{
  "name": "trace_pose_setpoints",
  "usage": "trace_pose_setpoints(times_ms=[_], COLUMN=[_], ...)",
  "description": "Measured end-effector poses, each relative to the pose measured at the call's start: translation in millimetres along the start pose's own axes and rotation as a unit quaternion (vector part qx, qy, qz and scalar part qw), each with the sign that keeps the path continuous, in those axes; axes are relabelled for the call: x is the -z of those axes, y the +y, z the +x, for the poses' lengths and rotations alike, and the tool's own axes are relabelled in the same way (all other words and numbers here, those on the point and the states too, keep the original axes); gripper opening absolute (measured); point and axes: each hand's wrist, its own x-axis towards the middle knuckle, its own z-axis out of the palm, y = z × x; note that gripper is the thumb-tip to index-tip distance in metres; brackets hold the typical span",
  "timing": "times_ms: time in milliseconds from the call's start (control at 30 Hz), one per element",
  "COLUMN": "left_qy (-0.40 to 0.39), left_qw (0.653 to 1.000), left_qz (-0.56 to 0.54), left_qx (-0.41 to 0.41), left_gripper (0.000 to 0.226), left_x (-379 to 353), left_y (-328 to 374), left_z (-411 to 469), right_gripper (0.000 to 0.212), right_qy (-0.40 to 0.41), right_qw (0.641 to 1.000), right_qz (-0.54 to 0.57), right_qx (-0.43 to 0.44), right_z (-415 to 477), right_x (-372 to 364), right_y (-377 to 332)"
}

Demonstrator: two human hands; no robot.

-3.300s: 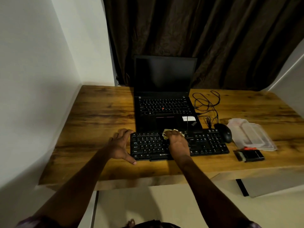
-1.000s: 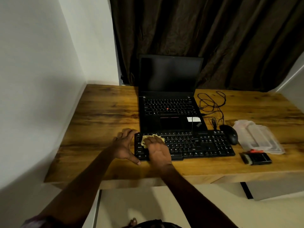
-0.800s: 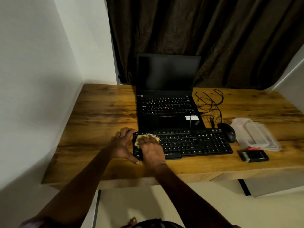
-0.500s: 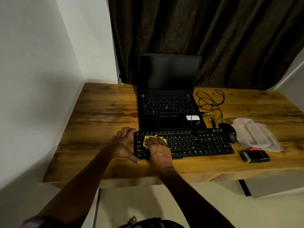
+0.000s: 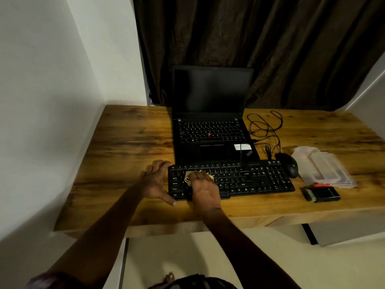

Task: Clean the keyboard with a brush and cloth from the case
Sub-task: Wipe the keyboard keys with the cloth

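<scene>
A black keyboard [image 5: 250, 180] lies near the front edge of the wooden desk [image 5: 129, 142]. My right hand [image 5: 205, 189] presses a crumpled yellowish cloth [image 5: 188, 177] onto the keys of the keyboard's left part, its fingers curled over the cloth. My left hand [image 5: 155, 181] holds the keyboard's left end, fingers along the back corner and thumb at the front corner. A black brush [image 5: 320, 193] with a red part lies on the desk to the right of the keyboard. The clear plastic case [image 5: 325, 170] lies open behind the brush.
An open black laptop [image 5: 210, 122] stands directly behind the keyboard, screen dark. A black mouse [image 5: 288, 166] and a tangle of black cable [image 5: 264, 128] lie to the right of the laptop. A white wall borders the desk's left side; a dark curtain hangs behind.
My right hand has rubbed the cloth from the keyboard's middle to its left end, then back a little to the right. My left hand has stayed on the left end.
</scene>
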Motion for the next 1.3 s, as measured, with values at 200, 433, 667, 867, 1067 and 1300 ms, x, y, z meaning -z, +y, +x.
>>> trace_pose_setpoints(times_ms=[200,433,667,867,1067,1300], left_qy=[-0.003,-0.001,0.005,0.001,-0.005,-0.008], left_qw=[1.000,1.000,1.000,1.000,1.000,1.000], left_qz=[0.008,0.009,0.026,0.015,0.023,0.021], left_qx=[0.008,0.003,0.013,0.007,0.013,0.008], left_gripper=[0.148,0.140,0.141,0.140,0.143,0.141], left_x=[1.1,2.3,2.7,3.6,4.3,5.9], left_y=[2.0,4.4,9.0,7.9,9.0,9.0], left_z=[0.0,-0.3,-1.0,-2.2,-1.9,-2.1], right_gripper=[0.054,0.050,0.051,0.047,0.051,0.045], right_qy=[-0.022,0.007,-0.031,0.005,-0.006,0.006], right_qw=[0.995,1.000,0.997,1.000,1.000,1.000], right_qz=[-0.028,0.001,-0.019,-0.012,-0.008,-0.006], right_qx=[0.095,-0.015,0.070,-0.006,0.002,-0.019], right_z=[0.8,-13.8,-5.0,-15.5,-16.8,-22.2], right_x=[2.6,9.4,-2.1,3.9,0.3,11.1], right_y=[-24.4,24.4,-8.8,31.4,25.3,38.0])
